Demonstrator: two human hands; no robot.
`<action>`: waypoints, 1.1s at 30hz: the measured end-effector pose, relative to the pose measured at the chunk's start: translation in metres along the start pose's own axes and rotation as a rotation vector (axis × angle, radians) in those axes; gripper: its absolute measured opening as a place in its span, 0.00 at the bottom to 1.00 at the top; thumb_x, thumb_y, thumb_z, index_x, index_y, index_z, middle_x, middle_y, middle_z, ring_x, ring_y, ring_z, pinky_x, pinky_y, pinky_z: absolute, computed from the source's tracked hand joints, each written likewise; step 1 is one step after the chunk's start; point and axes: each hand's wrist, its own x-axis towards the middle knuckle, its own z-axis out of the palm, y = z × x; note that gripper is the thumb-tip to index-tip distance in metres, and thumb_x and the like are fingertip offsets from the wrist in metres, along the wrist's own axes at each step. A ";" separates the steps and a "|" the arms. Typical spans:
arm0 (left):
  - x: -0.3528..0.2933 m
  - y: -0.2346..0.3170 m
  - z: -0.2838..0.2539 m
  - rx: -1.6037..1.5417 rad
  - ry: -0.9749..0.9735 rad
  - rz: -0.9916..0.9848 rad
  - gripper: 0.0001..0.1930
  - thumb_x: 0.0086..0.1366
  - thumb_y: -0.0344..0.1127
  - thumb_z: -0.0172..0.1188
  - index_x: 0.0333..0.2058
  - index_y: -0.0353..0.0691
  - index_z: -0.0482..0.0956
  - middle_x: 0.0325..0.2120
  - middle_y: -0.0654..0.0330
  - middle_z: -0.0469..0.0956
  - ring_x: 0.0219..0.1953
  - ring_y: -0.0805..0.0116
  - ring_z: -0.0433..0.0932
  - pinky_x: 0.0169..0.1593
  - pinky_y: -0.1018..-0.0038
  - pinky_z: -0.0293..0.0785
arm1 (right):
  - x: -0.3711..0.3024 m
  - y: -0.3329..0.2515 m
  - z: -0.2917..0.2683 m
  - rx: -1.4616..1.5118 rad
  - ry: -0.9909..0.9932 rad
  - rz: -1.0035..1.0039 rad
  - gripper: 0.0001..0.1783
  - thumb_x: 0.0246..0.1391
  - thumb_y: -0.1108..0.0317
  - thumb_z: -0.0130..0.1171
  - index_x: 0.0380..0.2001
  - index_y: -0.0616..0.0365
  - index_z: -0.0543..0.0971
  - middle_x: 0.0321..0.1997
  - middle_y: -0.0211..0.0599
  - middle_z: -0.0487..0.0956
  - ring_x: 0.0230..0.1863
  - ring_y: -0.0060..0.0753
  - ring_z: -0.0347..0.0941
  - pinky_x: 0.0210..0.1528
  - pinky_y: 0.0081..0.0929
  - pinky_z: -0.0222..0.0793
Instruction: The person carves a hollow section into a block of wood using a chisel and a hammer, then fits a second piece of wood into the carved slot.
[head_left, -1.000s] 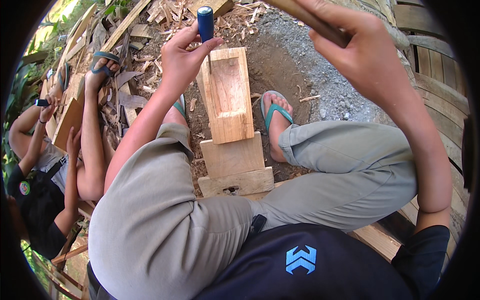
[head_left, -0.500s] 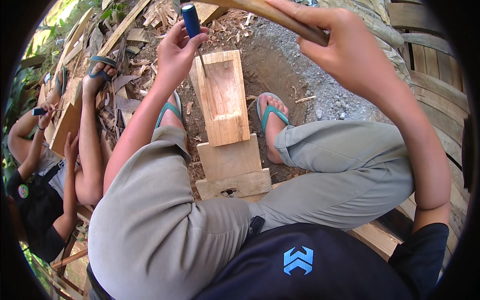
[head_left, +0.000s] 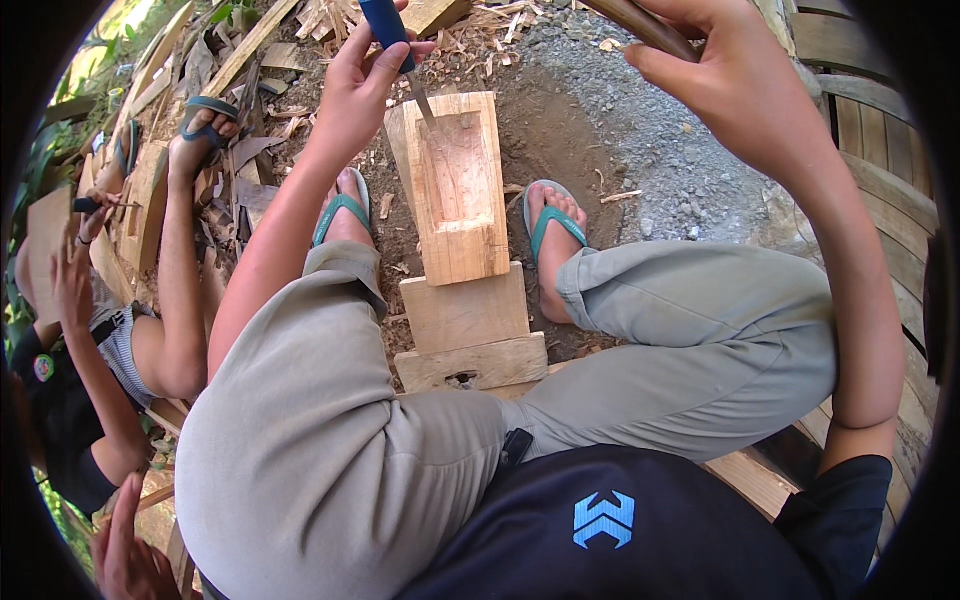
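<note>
My left hand [head_left: 352,90] is closed around the blue handle of a chisel [head_left: 386,30]. Its blade slants down to the far-left part of a rectangular hollow [head_left: 458,170] cut in a pale wooden block [head_left: 466,255]. My right hand [head_left: 735,85], raised at the upper right, grips the thick wooden handle of a tool [head_left: 645,28]; the tool's head lies outside the picture. The block rests between my feet, its near end against a flat board [head_left: 466,318]. Nearer to me is another wooden piece [head_left: 475,366] with a dark knot hole.
At left, a co-worker [head_left: 75,420] has a dark-handled tool [head_left: 88,205] and a board [head_left: 48,240]. Another hand [head_left: 130,550] shows at lower left. Wood scraps [head_left: 250,155] and shavings litter the ground; grey gravel [head_left: 640,130] and a slatted wooden structure [head_left: 880,210] are at right.
The wooden-handled tool has moved up and right, away from the chisel. The chisel stays at the hollow's far-left part. The co-worker has raised a board, and another hand has appeared at lower left.
</note>
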 end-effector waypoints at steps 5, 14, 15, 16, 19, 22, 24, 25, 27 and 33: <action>-0.001 -0.019 -0.009 0.159 -0.120 0.122 0.15 0.77 0.31 0.49 0.59 0.35 0.68 0.50 0.54 0.80 0.56 0.63 0.80 0.57 0.69 0.77 | 0.001 -0.003 0.001 0.041 -0.045 0.045 0.30 0.55 0.76 0.54 0.64 0.56 0.75 0.23 0.34 0.76 0.23 0.18 0.68 0.27 0.25 0.66; -0.002 -0.020 0.003 0.241 -0.175 0.089 0.20 0.77 0.30 0.49 0.65 0.37 0.64 0.52 0.53 0.78 0.57 0.61 0.79 0.58 0.68 0.77 | 0.000 -0.001 0.007 0.023 0.008 0.010 0.32 0.56 0.75 0.54 0.67 0.53 0.72 0.29 0.37 0.81 0.26 0.18 0.70 0.30 0.23 0.67; -0.003 -0.021 0.003 0.203 -0.156 0.046 0.21 0.76 0.28 0.49 0.65 0.37 0.63 0.51 0.55 0.78 0.55 0.63 0.79 0.56 0.70 0.77 | -0.002 -0.005 0.009 -0.007 0.012 0.008 0.32 0.56 0.75 0.54 0.67 0.53 0.72 0.29 0.37 0.81 0.26 0.18 0.70 0.30 0.23 0.67; -0.004 -0.022 0.003 0.165 -0.136 0.003 0.22 0.75 0.26 0.49 0.66 0.37 0.62 0.50 0.56 0.78 0.52 0.66 0.80 0.54 0.72 0.78 | -0.002 -0.004 0.010 -0.007 0.003 0.009 0.32 0.56 0.75 0.54 0.67 0.52 0.72 0.30 0.37 0.81 0.26 0.18 0.70 0.30 0.23 0.67; -0.003 -0.020 0.005 0.063 -0.100 -0.038 0.19 0.73 0.24 0.54 0.61 0.36 0.66 0.46 0.58 0.78 0.49 0.68 0.81 0.50 0.74 0.79 | -0.004 -0.003 0.013 -0.016 -0.007 0.023 0.32 0.56 0.74 0.55 0.67 0.52 0.72 0.30 0.35 0.80 0.26 0.18 0.69 0.30 0.23 0.67; -0.003 -0.020 -0.005 0.141 0.003 -0.016 0.18 0.69 0.25 0.62 0.54 0.36 0.69 0.41 0.60 0.78 0.43 0.71 0.82 0.45 0.75 0.81 | -0.001 -0.001 0.013 0.006 -0.077 0.087 0.32 0.57 0.73 0.56 0.67 0.51 0.72 0.30 0.34 0.80 0.26 0.19 0.68 0.30 0.23 0.66; -0.007 -0.010 -0.011 0.139 0.128 0.014 0.19 0.67 0.27 0.66 0.52 0.37 0.70 0.40 0.60 0.78 0.39 0.72 0.82 0.43 0.75 0.81 | 0.004 -0.002 0.005 0.072 -0.180 0.214 0.32 0.57 0.72 0.58 0.67 0.52 0.73 0.29 0.35 0.79 0.25 0.20 0.68 0.30 0.23 0.66; -0.006 -0.002 -0.016 0.126 0.164 0.048 0.19 0.66 0.27 0.66 0.53 0.37 0.70 0.40 0.60 0.78 0.39 0.72 0.82 0.42 0.75 0.82 | 0.003 -0.001 0.003 0.075 -0.208 0.248 0.31 0.57 0.71 0.58 0.66 0.52 0.73 0.29 0.36 0.79 0.25 0.20 0.68 0.30 0.24 0.66; -0.006 0.019 -0.023 0.102 0.281 0.098 0.20 0.66 0.28 0.67 0.54 0.37 0.70 0.42 0.59 0.77 0.40 0.71 0.83 0.42 0.75 0.82 | -0.004 0.003 0.003 -0.011 -0.198 0.185 0.30 0.57 0.69 0.60 0.65 0.52 0.74 0.29 0.39 0.80 0.26 0.24 0.70 0.31 0.27 0.68; -0.047 0.135 -0.061 0.556 0.483 0.225 0.38 0.66 0.38 0.69 0.68 0.35 0.59 0.56 0.51 0.72 0.52 0.67 0.78 0.50 0.72 0.79 | 0.020 0.026 0.029 -0.086 -0.260 -0.011 0.29 0.55 0.66 0.61 0.61 0.54 0.76 0.34 0.53 0.83 0.35 0.45 0.81 0.40 0.39 0.74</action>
